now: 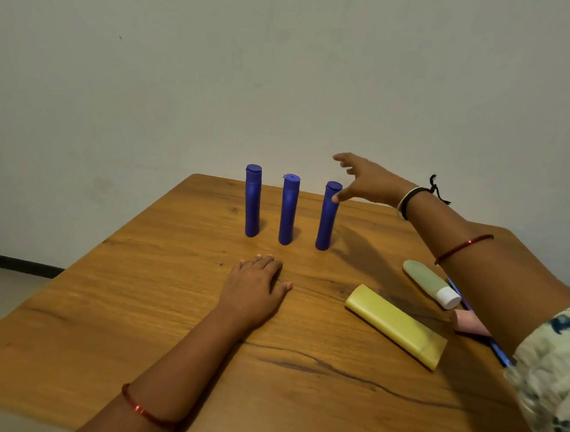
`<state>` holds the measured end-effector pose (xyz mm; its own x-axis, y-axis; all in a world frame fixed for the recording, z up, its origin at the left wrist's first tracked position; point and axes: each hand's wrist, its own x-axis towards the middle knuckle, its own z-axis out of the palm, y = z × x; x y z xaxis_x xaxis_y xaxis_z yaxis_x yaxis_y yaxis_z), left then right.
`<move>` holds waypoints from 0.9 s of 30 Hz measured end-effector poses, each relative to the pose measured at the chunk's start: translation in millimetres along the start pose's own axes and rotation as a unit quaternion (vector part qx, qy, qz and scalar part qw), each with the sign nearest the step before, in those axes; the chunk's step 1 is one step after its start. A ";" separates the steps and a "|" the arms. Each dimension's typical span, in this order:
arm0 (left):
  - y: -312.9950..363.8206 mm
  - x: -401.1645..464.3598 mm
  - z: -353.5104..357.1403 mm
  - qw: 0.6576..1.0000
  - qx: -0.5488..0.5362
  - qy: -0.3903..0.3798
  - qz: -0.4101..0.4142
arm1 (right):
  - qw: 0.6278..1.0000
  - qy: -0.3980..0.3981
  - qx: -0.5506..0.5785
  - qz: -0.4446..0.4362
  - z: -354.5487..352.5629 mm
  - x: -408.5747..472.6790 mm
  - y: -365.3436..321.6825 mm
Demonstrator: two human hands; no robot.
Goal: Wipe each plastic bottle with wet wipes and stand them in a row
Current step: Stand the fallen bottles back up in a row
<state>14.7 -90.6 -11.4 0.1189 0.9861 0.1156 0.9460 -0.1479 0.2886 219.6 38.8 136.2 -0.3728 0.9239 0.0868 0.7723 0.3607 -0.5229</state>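
Three tall blue bottles stand upright in a row at the far side of the wooden table (140,307): the left one (252,202), the middle one (288,211) and the right one (327,218). My right hand (366,182) hovers beside the top of the right blue bottle, fingers spread, thumb tip touching or just next to its cap. My left hand (256,288) lies flat, palm down, on the table in front of the row, holding nothing. A yellow bottle (396,325) and a pale green bottle with a white cap (430,283) lie on their sides at the right.
A pink object (468,321) and a blue-edged flat thing (497,352) lie partly hidden under my right forearm at the table's right edge. A plain wall rises just behind the table. The floor shows at the far left.
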 end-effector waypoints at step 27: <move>24.4 -19.5 -0.5 1.000 0.003 -0.004 0.027 | 0.932 -0.143 -0.309 0.124 17.3 -153.9 21.9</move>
<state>35.4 -113.5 -6.1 0.1718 0.9774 0.1229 0.9402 -0.1999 0.2758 285.0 -97.7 96.8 -0.1975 0.9487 -0.2468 0.9687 0.2274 0.0991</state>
